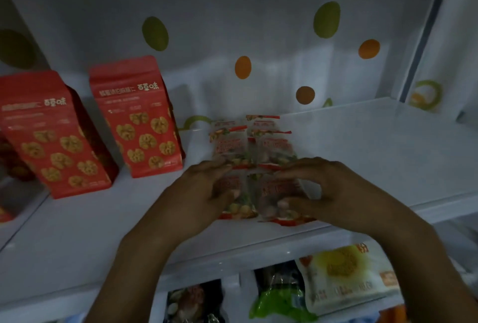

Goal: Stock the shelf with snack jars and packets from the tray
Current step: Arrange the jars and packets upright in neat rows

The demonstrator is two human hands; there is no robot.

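item 1, spotted wall: pale backing with green and orange dots, behind all the stock. item 2, shelf: white, glossy board. item 3, two red walnut bags: standing upright at the left, side by side and apart. item 4, left hand and right hand: both over the front of the shelf, fingers curled above and thumbs below. the left pinches the front left packet and the right pinches the front right packet. these two lie side by side, touching, just behind the shelf's front lip. item 5, stock below the shelf edge: a yellow-and-white packet, a green packet and a dark packet; whether this is the tray cannot be told. item 6, small clear packets: laid flat in two columns behind the held pair, overlapping toward the back. risk, as judged: the film looks slick and the board glossy, so a pair released this near the lip may slide off to the level below. pushing it back hard would likely ruck the overlapped rows and skew the columns. a sideways sweep of the left hand could tip the nearer walnut bag.
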